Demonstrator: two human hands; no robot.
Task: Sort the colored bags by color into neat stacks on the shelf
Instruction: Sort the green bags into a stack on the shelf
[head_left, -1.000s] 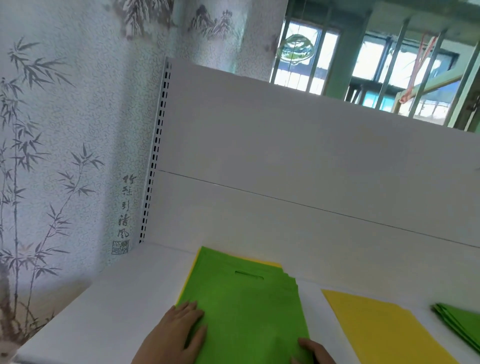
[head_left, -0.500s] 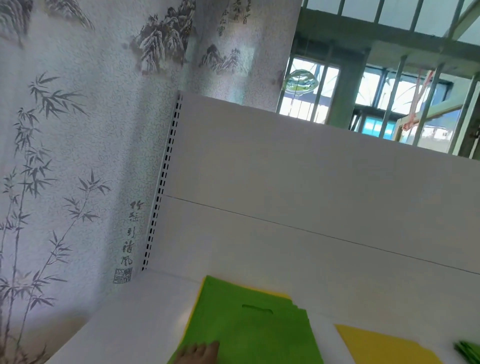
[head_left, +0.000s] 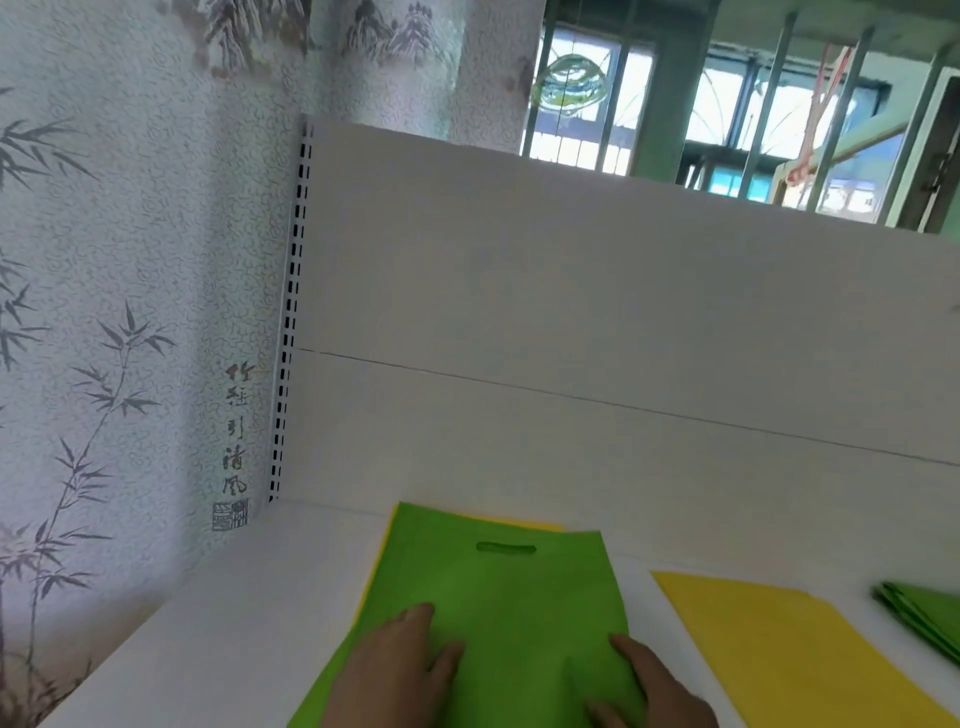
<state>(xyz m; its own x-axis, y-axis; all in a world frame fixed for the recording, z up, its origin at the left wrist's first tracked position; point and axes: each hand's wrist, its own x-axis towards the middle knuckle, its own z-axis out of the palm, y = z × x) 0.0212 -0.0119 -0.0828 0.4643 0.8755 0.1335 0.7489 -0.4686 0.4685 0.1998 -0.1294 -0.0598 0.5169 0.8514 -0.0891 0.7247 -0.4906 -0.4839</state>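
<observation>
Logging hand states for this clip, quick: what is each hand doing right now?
Left hand: open, flat fingers pressing on the green bag.
Right hand: open, fingers resting on the same green bag's right edge, gripping nothing.

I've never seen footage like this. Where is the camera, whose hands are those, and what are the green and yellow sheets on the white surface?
There is no machine here: a person wears a wide-angle camera on the head, looking forward and down, so you see that person's own two hands at the bottom of the picture. The white surface is a shelf with a white back panel, set against a wall papered with bamboo drawings. The coloured sheets are flat bags being sorted by colour. The left hand and the right hand both rest flat on a green bag with a cut-out handle slot; nothing is held in a grip. A yellow edge shows from beneath the green bag. To the right lies a yellow bag, and at the far right edge a small stack of green bags.
</observation>
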